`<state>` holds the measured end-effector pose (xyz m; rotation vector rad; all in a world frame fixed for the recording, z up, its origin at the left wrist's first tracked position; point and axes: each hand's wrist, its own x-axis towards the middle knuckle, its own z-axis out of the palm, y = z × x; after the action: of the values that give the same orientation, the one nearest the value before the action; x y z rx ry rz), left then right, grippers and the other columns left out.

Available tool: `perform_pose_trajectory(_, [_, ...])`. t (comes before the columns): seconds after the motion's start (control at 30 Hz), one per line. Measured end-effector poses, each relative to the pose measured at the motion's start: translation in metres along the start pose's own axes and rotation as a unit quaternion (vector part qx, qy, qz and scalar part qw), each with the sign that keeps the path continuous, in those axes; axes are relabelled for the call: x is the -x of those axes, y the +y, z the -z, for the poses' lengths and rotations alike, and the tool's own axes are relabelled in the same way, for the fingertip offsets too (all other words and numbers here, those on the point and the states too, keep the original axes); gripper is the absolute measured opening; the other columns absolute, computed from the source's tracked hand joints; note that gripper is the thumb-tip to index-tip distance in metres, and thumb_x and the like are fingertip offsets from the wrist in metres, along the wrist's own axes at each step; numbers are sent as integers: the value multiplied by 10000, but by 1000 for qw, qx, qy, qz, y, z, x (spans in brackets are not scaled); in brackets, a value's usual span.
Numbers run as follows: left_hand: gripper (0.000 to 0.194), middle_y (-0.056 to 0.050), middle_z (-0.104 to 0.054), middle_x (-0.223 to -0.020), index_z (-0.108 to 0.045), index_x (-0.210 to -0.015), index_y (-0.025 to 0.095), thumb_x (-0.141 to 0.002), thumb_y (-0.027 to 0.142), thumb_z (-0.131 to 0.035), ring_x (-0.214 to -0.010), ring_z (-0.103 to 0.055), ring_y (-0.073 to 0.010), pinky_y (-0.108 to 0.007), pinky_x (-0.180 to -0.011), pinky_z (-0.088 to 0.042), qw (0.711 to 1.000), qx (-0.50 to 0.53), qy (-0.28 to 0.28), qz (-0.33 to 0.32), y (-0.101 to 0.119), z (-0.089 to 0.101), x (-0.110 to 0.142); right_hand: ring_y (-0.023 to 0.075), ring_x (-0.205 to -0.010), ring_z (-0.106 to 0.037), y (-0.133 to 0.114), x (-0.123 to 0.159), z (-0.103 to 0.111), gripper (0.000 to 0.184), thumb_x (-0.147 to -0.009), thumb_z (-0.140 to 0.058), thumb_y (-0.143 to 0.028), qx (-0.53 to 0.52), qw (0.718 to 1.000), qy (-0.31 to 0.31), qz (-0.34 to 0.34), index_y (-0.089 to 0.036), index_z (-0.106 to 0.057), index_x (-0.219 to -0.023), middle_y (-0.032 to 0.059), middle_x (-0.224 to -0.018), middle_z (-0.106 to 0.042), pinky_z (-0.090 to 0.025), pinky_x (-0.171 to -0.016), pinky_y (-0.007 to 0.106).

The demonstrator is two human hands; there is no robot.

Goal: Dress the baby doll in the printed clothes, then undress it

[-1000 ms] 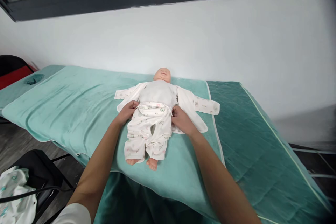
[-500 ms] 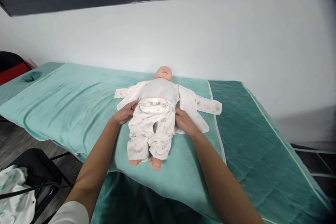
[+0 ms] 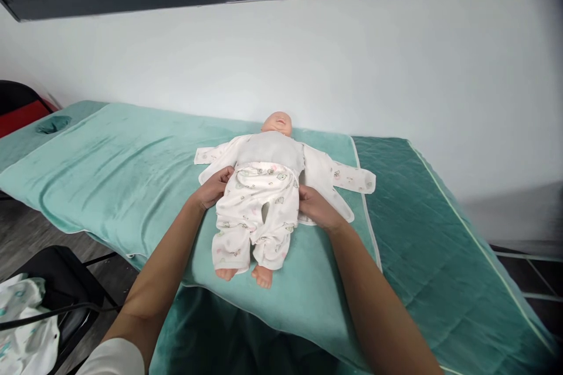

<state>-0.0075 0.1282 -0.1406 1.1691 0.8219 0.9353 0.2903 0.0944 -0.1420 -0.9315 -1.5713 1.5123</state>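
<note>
Left hand (image 3: 215, 186) at one side of the patterned trousers (image 3: 246, 196), right hand (image 3: 320, 208) at the other, fingers curled in; whether either pinches the cloth, I can't tell. They're on the doll (image 3: 277, 123), flat on its back, waistband across its pale torso (image 3: 270, 149)! White jacket (image 3: 317, 173) spreads either side, all on my green-covered bed (image 3: 132, 158), black chair (image 3: 65, 281) off left.

Place: looks like a massage or baby-care training room | massage bed (image 3: 85, 109) with face hole (image 3: 53, 124) | teal cover (image 3: 118, 155) | dressed baby doll (image 3: 270, 149) | black chair (image 3: 73, 275) | white wall (image 3: 334, 64)
</note>
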Motion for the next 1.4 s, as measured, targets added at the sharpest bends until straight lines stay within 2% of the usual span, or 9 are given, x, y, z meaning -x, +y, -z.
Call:
perform_pose_trajectory(0.3, [378,-3,-644,-773,-644,-958,155,-618,121,-805,-666,-571,-122,-239,-617,-463,1000,16,-14,5,2,-2,1,277,-924,-701,-5,3,-1,227,-706,-763,-291,24,999,20,-13,-230,-781,-923,26,-893,-772,-556,-837,410])
perform_pose_trajectory(0.43, [343,-16,-663,-782,-654,-902,140,-605,124,-825,-695,-589,-136,-253,-649,-474,1000,28,-7,8,2,-2,2,259,-925,-702,1,3,0,191,-738,-737,-289,12,1000,22,-2,-237,-785,-915,16,-914,-774,-540,-871,402])
perform_pose_trajectory(0.57, [300,24,-609,-706,-620,-783,146,-580,133,-842,-609,-530,-95,-217,-575,-427,999,31,13,6,0,-1,2,261,-942,-693,7,1,3,221,-747,-734,-307,10,998,58,3,-233,-780,-950,17,-922,-774,-536,-869,396])
perform_pose_trajectory(0.67, [268,40,-578,-679,-591,-743,153,-632,193,-832,-577,-498,-75,-196,-549,-396,999,40,24,-10,-4,2,1,261,-971,-680,11,1,5,270,-759,-735,-324,-3,998,59,17,-232,-765,-1011,21,-945,-769,-532,-874,393])
perform_pose_trajectory(0.87, [306,46,-561,-679,-583,-768,163,-664,280,-846,-567,-474,-66,-181,-532,-365,998,40,26,-29,-7,3,1,249,-987,-661,7,5,8,268,-815,-709,-360,-50,997,43,37,-238,-734,-1052,26,-994,-748,-511,-865,368])
perform_pose_trajectory(1.0, [297,39,-555,-710,-589,-802,172,-694,301,-834,-585,-473,-69,-182,-530,-350,999,33,13,-30,-7,2,1,220,-894,-642,3,7,11,250,-822,-712,-405,-24,999,39,19,-222,-717,-992,22,-925,-726,-493,-804,336])
perform_pose_trajectory(1.2, [312,31,-550,-747,-568,-800,179,-719,347,-818,-596,-466,-72,-195,-540,-347,997,54,19,-54,-7,2,1,112,-595,-466,3,6,5,294,-815,-712,-481,0,993,118,29,-217,-600,-752,-46,-649,-540,-380,-560,241])
perform_pose_trajectory(1.27, [323,34,-543,-735,-560,-800,182,-717,358,-818,-574,-452,-69,-200,-532,-341,997,52,24,-53,-6,2,2,104,-538,-409,3,4,2,337,-802,-713,-523,-6,988,152,22,-225,-569,-740,-58,-598,-473,-336,-508,236])
perform_pose_trajectory(1.4, [334,43,-522,-691,-546,-807,186,-729,378,-808,-550,-439,-67,-201,-518,-327,998,40,33,-43,-4,0,2,111,-512,-410,3,1,1,343,-809,-691,-561,-43,973,223,27,-241,-575,-768,-55,-592,-484,-332,-494,248])
